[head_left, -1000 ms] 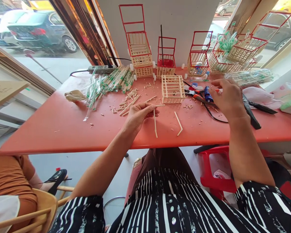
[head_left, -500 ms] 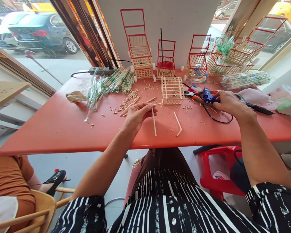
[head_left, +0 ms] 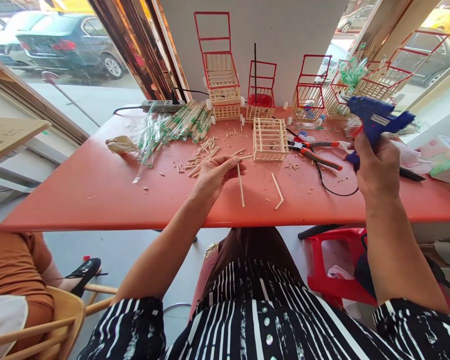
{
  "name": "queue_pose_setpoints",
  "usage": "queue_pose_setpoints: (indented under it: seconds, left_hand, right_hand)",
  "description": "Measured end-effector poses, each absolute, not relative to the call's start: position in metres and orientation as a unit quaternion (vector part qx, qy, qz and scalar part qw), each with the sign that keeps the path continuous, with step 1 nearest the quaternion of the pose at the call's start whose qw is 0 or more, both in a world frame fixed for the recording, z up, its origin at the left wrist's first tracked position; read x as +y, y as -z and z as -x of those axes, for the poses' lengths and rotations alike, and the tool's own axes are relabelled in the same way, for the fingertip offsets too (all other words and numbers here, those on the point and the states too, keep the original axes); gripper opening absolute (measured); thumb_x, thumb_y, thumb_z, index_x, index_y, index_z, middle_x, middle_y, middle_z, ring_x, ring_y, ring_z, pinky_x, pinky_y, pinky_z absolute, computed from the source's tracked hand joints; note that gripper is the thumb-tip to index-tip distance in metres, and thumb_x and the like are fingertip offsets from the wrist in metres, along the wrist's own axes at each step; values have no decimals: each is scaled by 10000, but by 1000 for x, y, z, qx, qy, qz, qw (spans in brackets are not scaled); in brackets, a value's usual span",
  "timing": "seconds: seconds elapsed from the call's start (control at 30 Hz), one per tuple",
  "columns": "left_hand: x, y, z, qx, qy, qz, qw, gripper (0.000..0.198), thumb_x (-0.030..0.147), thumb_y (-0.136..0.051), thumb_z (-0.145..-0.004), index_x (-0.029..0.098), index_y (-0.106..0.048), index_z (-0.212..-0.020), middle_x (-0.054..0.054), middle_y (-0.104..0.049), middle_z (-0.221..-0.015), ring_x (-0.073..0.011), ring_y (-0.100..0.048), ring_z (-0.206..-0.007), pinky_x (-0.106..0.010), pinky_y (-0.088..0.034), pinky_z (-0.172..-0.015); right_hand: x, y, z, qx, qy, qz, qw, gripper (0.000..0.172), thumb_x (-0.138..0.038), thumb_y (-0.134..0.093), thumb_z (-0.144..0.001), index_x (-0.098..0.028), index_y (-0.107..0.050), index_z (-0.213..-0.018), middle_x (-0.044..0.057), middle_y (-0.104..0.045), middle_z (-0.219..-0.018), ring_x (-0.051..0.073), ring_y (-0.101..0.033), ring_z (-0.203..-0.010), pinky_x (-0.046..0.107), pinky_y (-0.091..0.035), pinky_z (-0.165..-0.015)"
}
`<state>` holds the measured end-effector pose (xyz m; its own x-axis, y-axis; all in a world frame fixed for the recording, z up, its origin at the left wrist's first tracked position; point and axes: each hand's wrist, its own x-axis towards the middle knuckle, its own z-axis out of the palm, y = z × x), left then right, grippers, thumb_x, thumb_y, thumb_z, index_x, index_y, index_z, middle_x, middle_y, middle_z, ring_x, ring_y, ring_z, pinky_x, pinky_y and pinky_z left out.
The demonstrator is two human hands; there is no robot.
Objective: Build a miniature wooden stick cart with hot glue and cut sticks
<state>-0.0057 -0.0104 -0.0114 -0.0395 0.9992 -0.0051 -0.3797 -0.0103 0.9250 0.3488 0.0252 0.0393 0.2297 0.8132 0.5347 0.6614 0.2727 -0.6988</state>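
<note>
My left hand pinches wooden sticks; one points down toward the table's front edge, another runs right toward the crate. In my right hand, raised over the right side of the table, is a blue hot glue gun with its nozzle toward the left. A small crate of glued sticks stands just beyond my left hand. Two sticks joined at an angle lie in front of it. Pliers with orange and black handles rest between the crate and my right hand.
Stick carts with red frames line the wall. Bagged sticks, loose sticks and a power strip lie at the left back. A black cord loops at right. A seated person's leg is at lower left.
My right hand has lifted the glue gun off the table, up and to the right, uncovering the pliers' handles. My left hand keeps its pinch on the sticks. The view has shifted slightly.
</note>
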Motion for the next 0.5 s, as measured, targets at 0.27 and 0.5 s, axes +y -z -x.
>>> queue_pose_setpoints:
  seconds: [0.27,0.5]
  left_hand:
    - [-9,12,7,394,-596,-375,590,396,427,-1013,-643,162,-796,-842,-58,-821,-792,-177,-792,-737,-300,-640,-794]
    - [-15,1,2,415,-593,-349,596,289,364,-969,-723,161,-781,-803,-42,-798,-746,-150,-762,-668,-288,-633,-768]
  right_hand:
    - [-42,-31,-277,-624,-395,433,516,439,-626,-828,-891,-214,-751,-1020,104,-773,-1085,184,-723,-803,287,-579,-615]
    - [-48,-13,-255,-643,-435,415,475,562,-765,-761,-893,-208,-699,-928,77,-740,-935,147,-618,-691,271,-532,-517]
